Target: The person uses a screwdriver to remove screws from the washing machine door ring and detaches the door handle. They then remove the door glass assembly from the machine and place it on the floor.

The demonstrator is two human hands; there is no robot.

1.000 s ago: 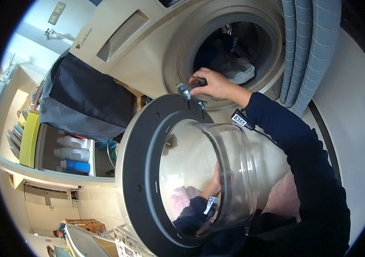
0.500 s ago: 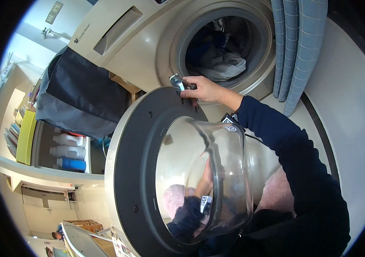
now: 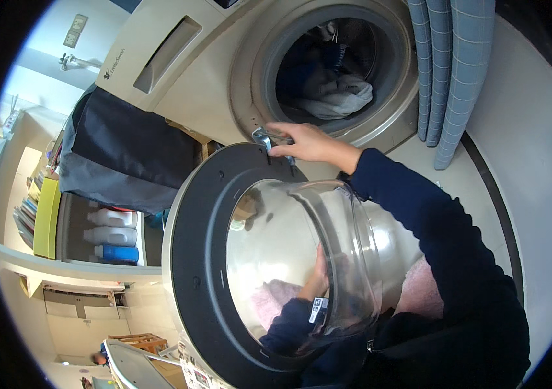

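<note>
In front of me a round washing machine door (image 3: 191, 222) stands, with a dark inner ring and a clear bulging glass bowl (image 3: 359, 246). My right hand (image 3: 311, 144) comes in from the right and pinches the metal hinge (image 3: 262, 139) at the door's upper edge, thumb below and fingers above. Beyond it, the drum opening (image 3: 386, 97) of the beige washing machine shows dark and grey laundry (image 3: 341, 98). In the glass a sleeve and a blurred hand (image 3: 320, 277) appear, perhaps my left hand; whether reflected or seen through, I cannot tell.
A dark fabric cover (image 3: 130, 146) hangs left of the machine, above a shelf with bottles (image 3: 113, 236). A blue checked curtain (image 3: 459, 71) hangs at the right. A pink fluffy thing (image 3: 422, 290) lies near my body. A person (image 3: 99, 358) is far off at lower left.
The hinge end of the door and my right hand have shifted slightly down, a little farther from the machine's opening. The whole view has tilted slightly.
</note>
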